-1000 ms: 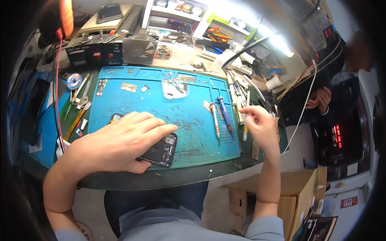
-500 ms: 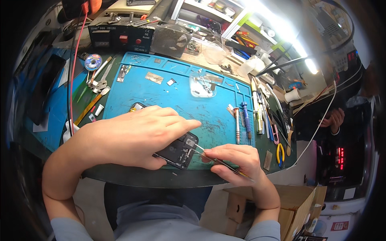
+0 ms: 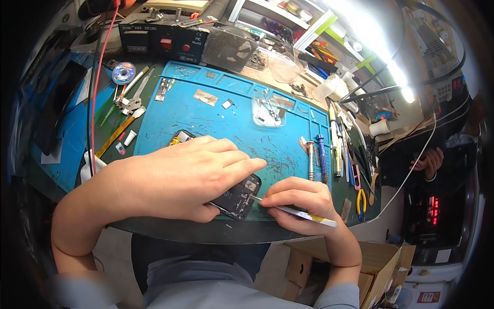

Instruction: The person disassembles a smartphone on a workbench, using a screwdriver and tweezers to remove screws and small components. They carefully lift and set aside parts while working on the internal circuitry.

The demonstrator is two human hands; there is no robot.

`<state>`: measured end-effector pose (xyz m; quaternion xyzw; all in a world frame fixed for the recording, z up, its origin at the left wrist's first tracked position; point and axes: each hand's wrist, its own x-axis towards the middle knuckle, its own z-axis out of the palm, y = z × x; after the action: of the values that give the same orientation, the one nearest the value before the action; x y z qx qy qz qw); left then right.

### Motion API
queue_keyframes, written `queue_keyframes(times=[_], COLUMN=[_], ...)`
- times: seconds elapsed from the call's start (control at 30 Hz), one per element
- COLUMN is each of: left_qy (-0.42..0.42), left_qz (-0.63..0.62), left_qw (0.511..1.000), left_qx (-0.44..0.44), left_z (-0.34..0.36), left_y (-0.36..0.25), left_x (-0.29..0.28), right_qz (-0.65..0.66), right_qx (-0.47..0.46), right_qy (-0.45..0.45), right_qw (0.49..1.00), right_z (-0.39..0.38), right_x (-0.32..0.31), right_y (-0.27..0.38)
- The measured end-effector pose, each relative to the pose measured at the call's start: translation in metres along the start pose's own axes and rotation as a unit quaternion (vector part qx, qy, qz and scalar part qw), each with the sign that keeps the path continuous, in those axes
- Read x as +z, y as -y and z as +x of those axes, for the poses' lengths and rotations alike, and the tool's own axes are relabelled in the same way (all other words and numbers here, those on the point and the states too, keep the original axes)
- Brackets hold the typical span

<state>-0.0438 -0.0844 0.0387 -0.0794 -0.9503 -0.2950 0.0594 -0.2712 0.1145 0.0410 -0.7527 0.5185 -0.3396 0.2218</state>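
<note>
I have the opened black phone [image 3: 237, 204] near the front edge of the blue mat [image 3: 226, 123], lying aslant, its inner parts bare at the right end. My left hand [image 3: 198, 177] lies palm down across it, covering its middle, the index finger stretched toward the right and the thumb at the near edge; I cannot tell whether it grips the phone or only rests there. My right hand [image 3: 301, 203] pinches silver tweezers [image 3: 303, 215] between thumb and fingers, their tip at the uncovered end of the phone; contact is too small for me to tell. Past my right hand, a silver screwdriver [image 3: 311, 164] and a blue screwdriver [image 3: 322, 154] lie side by side. Farther back on the mat I see a clear tray [image 3: 268, 124] with small parts in it and, to its left, a flat metal piece [image 3: 206, 97]. The mat lies on a dark green counter [image 3: 190, 230], with yellow-handled pliers [image 3: 362, 205] by its right edge and a solder spool [image 3: 123, 73] at the back left. Behind the mat stands a black box [image 3: 154, 44] with a red switch, and at the far right I make out another person's hands [image 3: 432, 162].
</note>
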Motion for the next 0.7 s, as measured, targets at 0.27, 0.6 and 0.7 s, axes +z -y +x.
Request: queue_keyframes(times=[0.27, 0.6, 0.7], left_qy=[-0.006, -0.006, -0.003], left_qz=[0.007, 0.009, 0.009], left_qw=[1.0, 1.0, 1.0], left_qx=[0.005, 0.005, 0.003], left_z=[-0.0005, -0.0002, -0.0001], left_y=[0.0006, 0.0011, 0.0002], left_x=[0.0011, 0.0023, 0.0008], right_qz=[-0.007, -0.024, -0.023], right_qx=[0.001, -0.027, -0.034], right_qy=[0.002, 0.001, -0.001], right_qw=[1.0, 0.999, 0.999], right_z=[0.002, -0.0013, -0.0019], right_x=[0.0003, 0.002, 0.0022], right_y=[-0.0005, -0.0053, -0.0061])
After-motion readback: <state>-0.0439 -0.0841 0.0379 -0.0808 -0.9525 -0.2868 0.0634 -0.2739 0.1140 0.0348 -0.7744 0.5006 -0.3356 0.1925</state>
